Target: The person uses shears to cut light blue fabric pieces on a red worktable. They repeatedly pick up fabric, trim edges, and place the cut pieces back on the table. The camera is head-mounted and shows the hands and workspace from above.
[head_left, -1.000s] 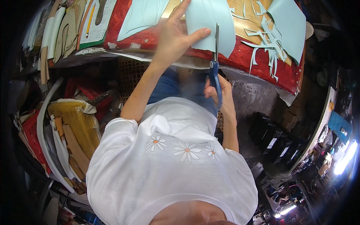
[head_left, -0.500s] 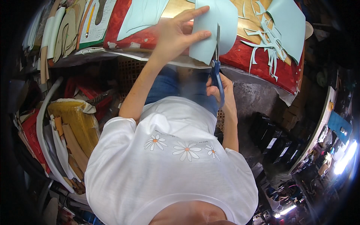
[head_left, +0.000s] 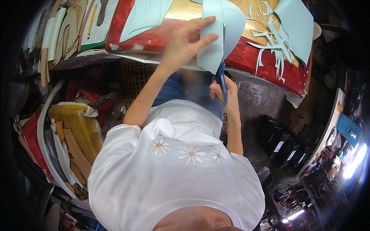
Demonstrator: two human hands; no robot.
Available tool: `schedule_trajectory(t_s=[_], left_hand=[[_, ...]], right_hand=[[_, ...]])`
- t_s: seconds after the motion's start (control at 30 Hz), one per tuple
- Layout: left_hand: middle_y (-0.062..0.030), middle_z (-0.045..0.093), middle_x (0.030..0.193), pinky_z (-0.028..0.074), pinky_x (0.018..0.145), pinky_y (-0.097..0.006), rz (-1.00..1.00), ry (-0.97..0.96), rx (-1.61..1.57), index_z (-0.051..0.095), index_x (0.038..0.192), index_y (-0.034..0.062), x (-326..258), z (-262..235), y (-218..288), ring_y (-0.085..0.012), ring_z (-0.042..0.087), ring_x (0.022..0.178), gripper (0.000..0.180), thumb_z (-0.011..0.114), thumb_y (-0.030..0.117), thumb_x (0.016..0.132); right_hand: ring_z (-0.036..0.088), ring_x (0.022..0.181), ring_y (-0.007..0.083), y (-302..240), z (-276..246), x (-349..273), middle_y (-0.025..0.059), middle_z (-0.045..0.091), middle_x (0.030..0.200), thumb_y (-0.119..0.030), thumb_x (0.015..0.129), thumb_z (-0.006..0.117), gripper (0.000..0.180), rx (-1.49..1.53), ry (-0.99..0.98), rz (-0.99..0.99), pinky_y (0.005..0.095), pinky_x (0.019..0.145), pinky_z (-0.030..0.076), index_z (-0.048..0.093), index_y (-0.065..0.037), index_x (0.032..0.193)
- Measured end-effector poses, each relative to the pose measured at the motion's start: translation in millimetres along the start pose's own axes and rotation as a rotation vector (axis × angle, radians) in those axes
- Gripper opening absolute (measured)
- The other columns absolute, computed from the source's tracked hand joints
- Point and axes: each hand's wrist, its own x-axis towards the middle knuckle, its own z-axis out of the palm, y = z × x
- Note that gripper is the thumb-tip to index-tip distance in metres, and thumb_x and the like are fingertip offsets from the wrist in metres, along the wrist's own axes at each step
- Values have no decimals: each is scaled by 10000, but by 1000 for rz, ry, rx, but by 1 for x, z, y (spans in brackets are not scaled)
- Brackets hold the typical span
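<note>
A light blue sheet [head_left: 233, 27] with a rounded right side lies at the table's front edge, its lower corner hanging over. My left hand [head_left: 189, 40] holds its left part, thumb and forefinger stretched over the top; the other fingers are partly hidden. My right hand [head_left: 228, 94] grips blue-handled scissors [head_left: 221, 82] below the table edge. Their blades point away from me and look nearly closed, lying along a straight line in the sheet.
Thin curled offcuts [head_left: 283, 50] and another blue sheet [head_left: 296, 27] lie to the right on the red table [head_left: 246, 54]. More blue pieces [head_left: 144, 19] lie left, beyond them a pencil [head_left: 91, 23] on paper. Rolled material and a yellow block [head_left: 73, 123] stand at lower left.
The scissor blades have come together and the handles have turned more edge-on. The sheet and my left hand have shifted slightly right.
</note>
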Motion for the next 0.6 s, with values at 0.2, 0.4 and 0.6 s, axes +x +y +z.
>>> schedule_trajectory(t_s=[0.2, 0.4, 0.6], left_hand=[[-84, 554, 1241, 563, 802, -303, 113, 30, -43, 550, 1242, 73, 26, -10, 0, -182, 656, 914, 448, 686, 89, 816], [-84, 569, 1181, 546, 778, -280, 49, -46, -39, 554, 1249, 96, 21, -3, 3, -174, 647, 905, 492, 716, 94, 785], [-76, 681, 894, 560, 739, -274, 55, -43, -35, 553, 1254, 98, 20, -2, 1, -144, 672, 790, 504, 719, 71, 779]], right_hand=[[463, 515, 53, -4, 3, 5, -31, 503, 607, -308, 762, 761, 335, 40, 39, -55, 202, 478, 353, 587, -39, 862], [515, 614, 81, -16, -5, 22, 7, 584, 753, -341, 765, 748, 498, -49, 40, -126, 231, 542, 416, 589, 6, 1085], [534, 677, 79, -21, -4, 28, 11, 608, 831, -337, 765, 749, 493, -37, 62, -128, 229, 562, 439, 588, -6, 1093]])
